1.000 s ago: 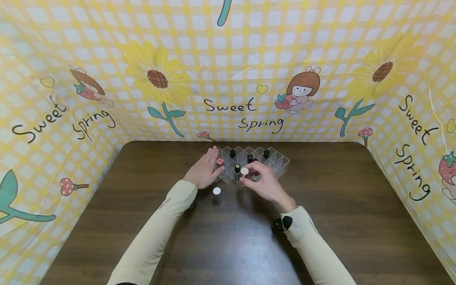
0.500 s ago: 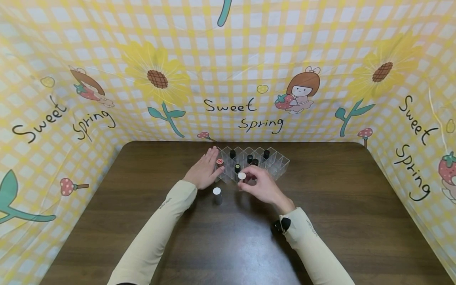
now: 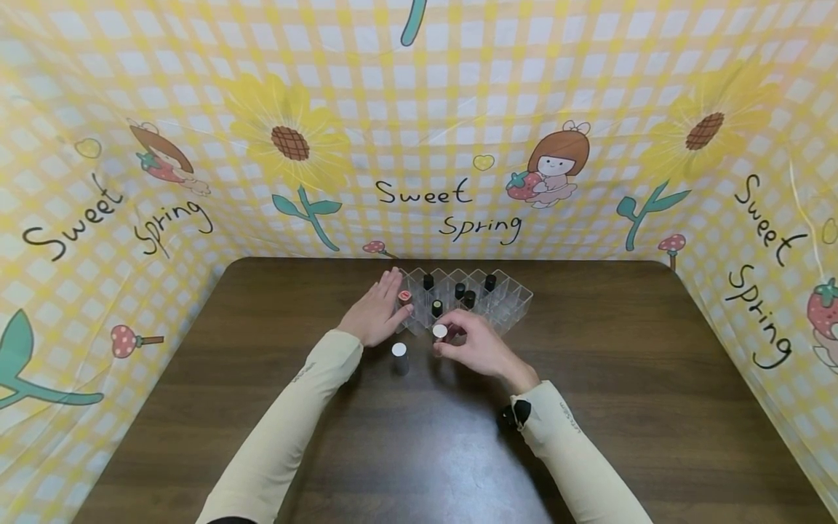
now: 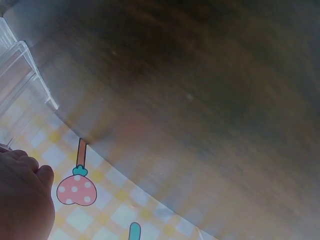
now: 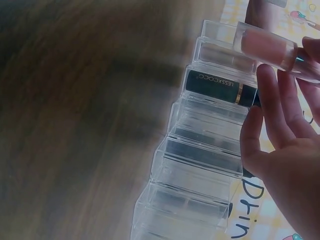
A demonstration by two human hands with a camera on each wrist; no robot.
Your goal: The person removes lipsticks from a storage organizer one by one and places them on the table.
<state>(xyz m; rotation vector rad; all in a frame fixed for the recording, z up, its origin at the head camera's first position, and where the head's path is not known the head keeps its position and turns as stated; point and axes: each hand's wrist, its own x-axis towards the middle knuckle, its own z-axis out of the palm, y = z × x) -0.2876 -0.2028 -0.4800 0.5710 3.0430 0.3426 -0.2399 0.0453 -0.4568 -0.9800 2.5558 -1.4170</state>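
Observation:
My right hand (image 3: 481,342) pinches a lip gloss tube (image 5: 265,46) between thumb and fingers. It has a clear body with pink colour inside, and its round white end faces up in the head view. The tube is at the front edge of a clear compartment organizer (image 3: 513,302). Along the organizer's left end lies my left hand (image 3: 374,309), fingers straight and thumb toward the front, beside a red-topped tube (image 3: 404,298). A black lettered tube (image 5: 212,86) sits in a compartment near my right fingers. In the left wrist view, only part of the left hand (image 4: 22,195) shows.
On the brown wooden table (image 3: 419,451), a second white-topped tube (image 3: 399,358) stands upright before the organizer, near my left wrist. Several black-capped tubes (image 3: 490,282) occupy other compartments. Behind the table's far edge hangs a yellow checked cloth (image 3: 419,131).
My right hand has drawn the lip gloss tube toward me and slightly left, from over the organizer's front compartments to its front edge. The left hand stays put.

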